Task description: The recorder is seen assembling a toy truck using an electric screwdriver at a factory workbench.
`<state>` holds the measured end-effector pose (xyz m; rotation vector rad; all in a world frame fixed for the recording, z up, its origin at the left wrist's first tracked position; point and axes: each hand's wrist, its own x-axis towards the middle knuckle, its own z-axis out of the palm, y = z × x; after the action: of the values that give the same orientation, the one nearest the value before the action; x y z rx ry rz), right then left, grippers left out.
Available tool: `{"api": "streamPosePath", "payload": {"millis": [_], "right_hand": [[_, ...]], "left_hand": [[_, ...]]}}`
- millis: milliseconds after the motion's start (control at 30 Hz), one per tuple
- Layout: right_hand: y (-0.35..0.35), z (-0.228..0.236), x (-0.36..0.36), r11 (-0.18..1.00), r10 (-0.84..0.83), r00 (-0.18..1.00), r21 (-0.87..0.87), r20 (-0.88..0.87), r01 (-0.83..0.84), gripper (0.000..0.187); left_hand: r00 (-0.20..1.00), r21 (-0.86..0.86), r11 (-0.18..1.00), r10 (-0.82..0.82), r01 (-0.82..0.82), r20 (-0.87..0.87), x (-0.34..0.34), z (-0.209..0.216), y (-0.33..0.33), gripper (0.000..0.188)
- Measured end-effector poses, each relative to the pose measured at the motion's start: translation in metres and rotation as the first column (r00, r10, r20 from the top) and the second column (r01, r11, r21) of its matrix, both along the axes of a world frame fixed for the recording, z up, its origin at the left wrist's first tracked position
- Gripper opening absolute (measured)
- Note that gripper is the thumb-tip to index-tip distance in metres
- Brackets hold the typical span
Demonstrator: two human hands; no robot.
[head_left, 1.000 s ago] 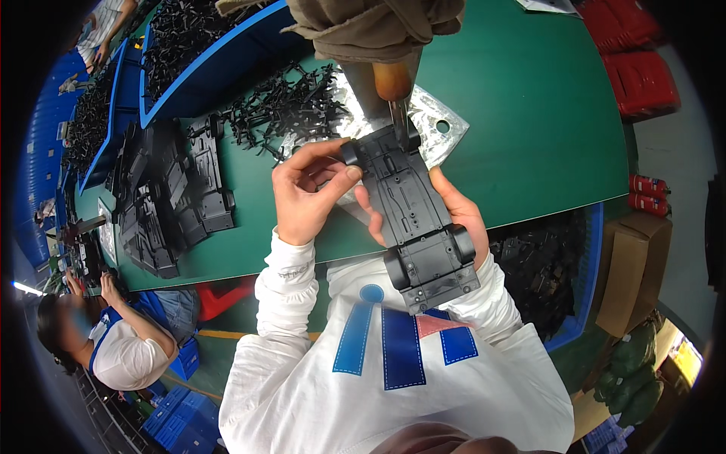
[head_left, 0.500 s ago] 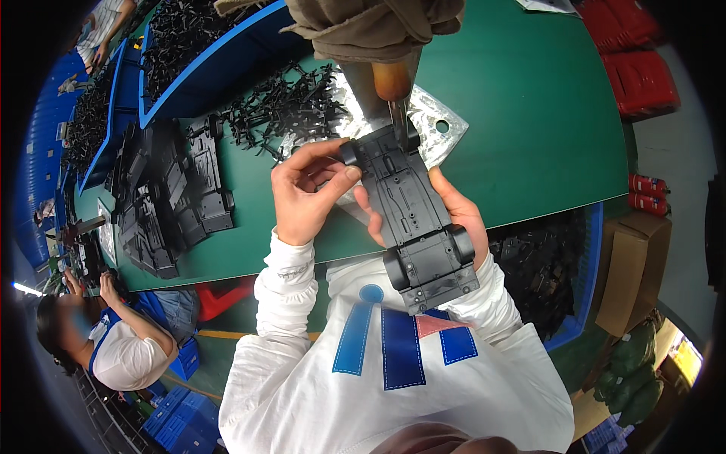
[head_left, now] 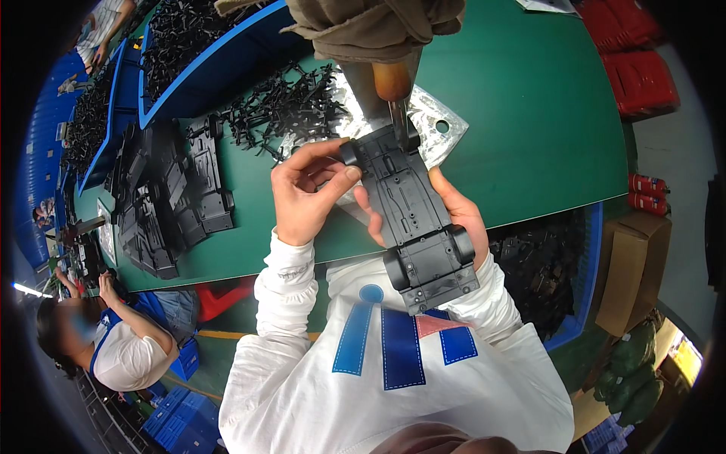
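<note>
A black plastic toy-car chassis [head_left: 408, 204] with wheels at its corners is held tilted between my hands, over the table's near edge. My left hand [head_left: 308, 185] pinches its far left corner, thumb and index finger at the wheel there. My right hand [head_left: 461, 208] wraps round the chassis from beneath and along its right side, with fingertips showing at its left edge. At the far right corner, a metal-tipped tool with an orange-brown handle [head_left: 391, 81] points down by the wheel; whether it touches cannot be told. Brown cloth [head_left: 370, 26] is wrapped above the handle.
Below the tool lies a shiny silver sheet [head_left: 446, 113] on the green table [head_left: 529, 129]. Small black parts [head_left: 287, 106] are heaped beside it; more chassis [head_left: 162, 197] lie left. Blue bins [head_left: 204, 64] stand behind. A co-worker [head_left: 128, 344] sits at left; a cardboard box [head_left: 631, 272] stands right.
My hands and the chassis stay in place. The tool's tip looks slightly higher at the far right corner. At the left, one of the co-worker's hands has shifted.
</note>
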<state>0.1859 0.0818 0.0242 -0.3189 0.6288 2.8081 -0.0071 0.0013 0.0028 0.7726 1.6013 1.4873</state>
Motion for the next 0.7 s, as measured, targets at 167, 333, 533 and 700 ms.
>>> {"api": "streamPosePath", "payload": {"millis": [167, 333, 533, 700], "right_hand": [[0.0, -0.007, 0.003, 1.0, -0.004, 0.998, -0.03, -0.06, 0.002, 0.064], [0.002, -0.002, 0.001, 0.996, -0.058, 0.996, -0.071, 0.065, 0.062, 0.063], [0.007, -0.011, 0.011, 0.998, -0.055, 0.997, -0.018, 0.051, 0.056, 0.061], [0.011, -0.008, 0.019, 0.997, -0.084, 0.996, 0.006, 0.033, 0.083, 0.06]], "left_hand": [[1.0, 0.002, 1.0, -0.001, 0.001, 0.008, 0.001, 0.004, 0.001, 0.038], [0.999, -0.048, 0.999, -0.024, 0.025, 0.022, 0.005, 0.005, 0.004, 0.038], [0.997, -0.147, 0.986, -0.069, 0.072, 0.025, 0.008, 0.006, 0.011, 0.043], [0.994, -0.131, 0.986, -0.105, 0.106, 0.016, 0.013, 0.009, 0.019, 0.043]]}}
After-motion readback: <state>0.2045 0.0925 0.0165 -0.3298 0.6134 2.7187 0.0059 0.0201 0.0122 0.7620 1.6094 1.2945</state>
